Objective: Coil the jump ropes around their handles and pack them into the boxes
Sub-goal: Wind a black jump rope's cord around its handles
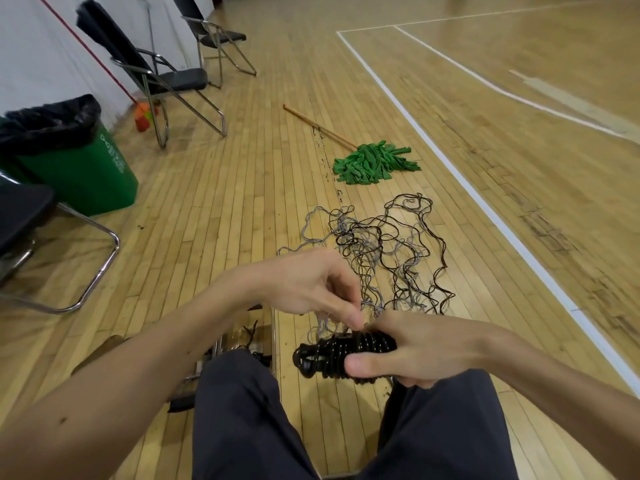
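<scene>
My right hand (412, 351) grips a pair of black handles wrapped in black rope, the coiled jump rope (341, 353), above my knees. My left hand (311, 285) pinches the rope's loose end right at the top of the coil, thumb and fingers closed on it. A tangle of black and grey jump ropes (384, 254) lies spread on the wooden floor just beyond my hands. No box shows clearly in view.
A green mop (374, 162) lies on the floor beyond the tangle. A green bin (86, 168) with a black liner stands at the left. Folding chairs (162, 77) stand along the left wall. A chair frame (239, 344) sits under my left forearm.
</scene>
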